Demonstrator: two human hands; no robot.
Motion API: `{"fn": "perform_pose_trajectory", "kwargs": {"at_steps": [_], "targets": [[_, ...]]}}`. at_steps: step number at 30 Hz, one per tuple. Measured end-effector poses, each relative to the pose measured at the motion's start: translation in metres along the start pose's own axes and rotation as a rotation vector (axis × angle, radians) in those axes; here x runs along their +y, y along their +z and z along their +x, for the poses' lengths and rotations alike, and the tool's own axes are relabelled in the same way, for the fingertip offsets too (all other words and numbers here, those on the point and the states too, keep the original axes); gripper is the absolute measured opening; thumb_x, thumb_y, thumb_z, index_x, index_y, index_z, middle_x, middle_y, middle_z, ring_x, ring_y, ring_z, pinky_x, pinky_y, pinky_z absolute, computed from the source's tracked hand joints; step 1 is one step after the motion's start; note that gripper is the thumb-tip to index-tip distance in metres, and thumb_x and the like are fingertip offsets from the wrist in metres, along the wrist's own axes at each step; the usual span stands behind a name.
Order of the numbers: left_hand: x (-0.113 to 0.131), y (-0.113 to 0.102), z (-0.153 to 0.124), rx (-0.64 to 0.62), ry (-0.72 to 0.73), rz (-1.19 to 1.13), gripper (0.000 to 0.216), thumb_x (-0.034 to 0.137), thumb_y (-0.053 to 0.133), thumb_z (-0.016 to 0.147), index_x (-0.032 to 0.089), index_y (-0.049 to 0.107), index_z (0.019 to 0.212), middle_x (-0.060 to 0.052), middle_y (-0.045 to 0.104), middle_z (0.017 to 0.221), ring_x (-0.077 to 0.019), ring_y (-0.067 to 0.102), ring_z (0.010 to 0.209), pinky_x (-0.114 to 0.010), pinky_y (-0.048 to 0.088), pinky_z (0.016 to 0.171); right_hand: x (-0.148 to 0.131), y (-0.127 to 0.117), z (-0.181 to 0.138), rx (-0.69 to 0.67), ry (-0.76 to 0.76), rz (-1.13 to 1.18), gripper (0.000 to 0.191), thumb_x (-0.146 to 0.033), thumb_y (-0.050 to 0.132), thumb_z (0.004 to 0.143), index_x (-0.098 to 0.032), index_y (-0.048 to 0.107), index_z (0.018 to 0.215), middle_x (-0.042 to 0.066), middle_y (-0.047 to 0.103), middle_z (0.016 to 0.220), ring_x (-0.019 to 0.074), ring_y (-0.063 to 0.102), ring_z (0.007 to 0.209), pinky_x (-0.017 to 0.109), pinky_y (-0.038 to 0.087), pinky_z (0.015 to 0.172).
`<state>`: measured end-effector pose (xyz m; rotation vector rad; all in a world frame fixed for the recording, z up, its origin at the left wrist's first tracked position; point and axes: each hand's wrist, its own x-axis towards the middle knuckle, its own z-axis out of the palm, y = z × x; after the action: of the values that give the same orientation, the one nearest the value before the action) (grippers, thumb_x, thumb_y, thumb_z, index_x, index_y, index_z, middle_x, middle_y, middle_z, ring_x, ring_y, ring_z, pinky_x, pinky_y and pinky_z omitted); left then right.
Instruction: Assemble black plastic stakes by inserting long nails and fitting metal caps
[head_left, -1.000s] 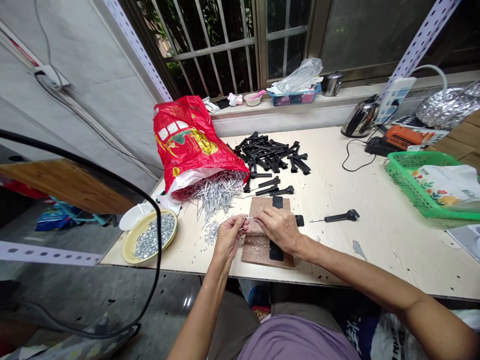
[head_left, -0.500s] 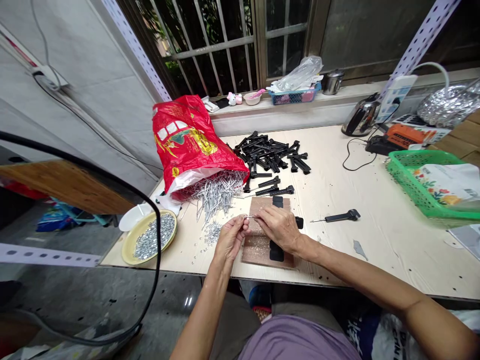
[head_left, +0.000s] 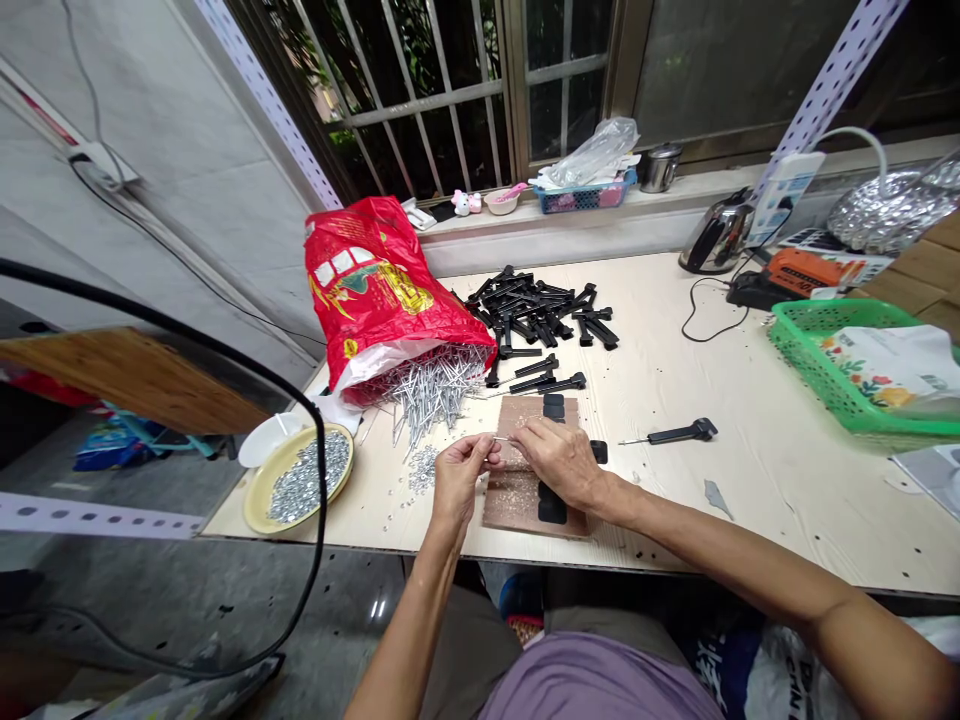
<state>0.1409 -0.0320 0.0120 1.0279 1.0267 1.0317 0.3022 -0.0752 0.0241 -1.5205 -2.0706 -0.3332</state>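
Note:
My left hand (head_left: pixel 459 472) and my right hand (head_left: pixel 558 457) meet over a brown board (head_left: pixel 517 492) at the table's front edge. Between their pinched fingertips runs a thin metal pin (head_left: pixel 501 438). Under my right hand lies a black plastic handle piece (head_left: pixel 598 451), mostly hidden. My left fingers are pinched at the pin's left end; anything small held there cannot be made out. Loose metal pins (head_left: pixel 433 390) spill from a red bag (head_left: pixel 377 287) just beyond my left hand. A finished pin with black handle (head_left: pixel 679 434) lies to the right.
A pile of black plastic handles (head_left: pixel 536 308) lies at mid-table. A yellow plate of small metal bits (head_left: pixel 300 478) sits front left beside a white dish (head_left: pixel 262 438). A green basket (head_left: pixel 840 360), kettle (head_left: pixel 716 237) and cable stand at the right. A black hose (head_left: pixel 225 360) arcs at left.
Both hands stay pinched together over the board; the left fingers have shifted slightly along the pin. The view has drifted a little.

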Motion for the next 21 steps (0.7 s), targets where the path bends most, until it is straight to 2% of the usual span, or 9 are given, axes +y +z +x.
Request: {"fn": "perform_pose_trajectory", "kwargs": {"at_steps": [5, 11, 16, 21], "targets": [[-0.0010, -0.0024, 0.0009, -0.031, 0.010, 0.095, 0.028, 0.037, 0.073, 0.069, 0.011, 0.070, 0.080, -0.003, 0.067, 0.072, -0.0090, 0.059, 0.057, -0.025, 0.053, 0.062, 0.0008, -0.0021, -0.0023, -0.047, 0.024, 0.059, 0.022, -0.027, 0.042, 0.096, -0.018, 0.061, 0.087, 0.002, 0.062, 0.079, 0.0146, 0.056, 0.077, 0.027, 0.032, 0.063], [-0.0040, -0.0030, 0.0018, -0.043, -0.004, 0.109, 0.028, 0.038, 0.072, 0.069, 0.012, 0.070, 0.079, -0.003, 0.067, 0.072, -0.0090, 0.059, 0.057, -0.024, 0.053, 0.061, 0.0050, -0.0035, -0.0013, -0.180, 0.113, 0.220, 0.017, -0.030, 0.045, 0.094, -0.018, 0.058, 0.094, 0.003, 0.063, 0.086, 0.0136, 0.058, 0.078, 0.024, 0.035, 0.061], [-0.0065, -0.0038, 0.0028, -0.043, 0.006, 0.108, 0.028, 0.038, 0.073, 0.069, 0.012, 0.070, 0.079, -0.003, 0.067, 0.071, -0.0090, 0.059, 0.057, -0.024, 0.053, 0.061, 0.0040, -0.0034, -0.0007, -0.183, 0.104, 0.138, 0.026, -0.031, 0.041, 0.096, -0.017, 0.061, 0.087, 0.005, 0.062, 0.084, 0.0162, 0.058, 0.079, 0.026, 0.037, 0.062], [-0.0048, -0.0039, 0.0021, -0.056, 0.017, 0.121, 0.030, 0.039, 0.072, 0.068, 0.012, 0.071, 0.081, -0.004, 0.068, 0.073, -0.0092, 0.059, 0.057, -0.025, 0.054, 0.062, 0.0040, 0.0008, -0.0035, -0.172, 0.124, 0.277, 0.020, -0.029, 0.042, 0.096, -0.018, 0.059, 0.096, 0.004, 0.062, 0.089, 0.0146, 0.059, 0.080, 0.024, 0.039, 0.066]]}}
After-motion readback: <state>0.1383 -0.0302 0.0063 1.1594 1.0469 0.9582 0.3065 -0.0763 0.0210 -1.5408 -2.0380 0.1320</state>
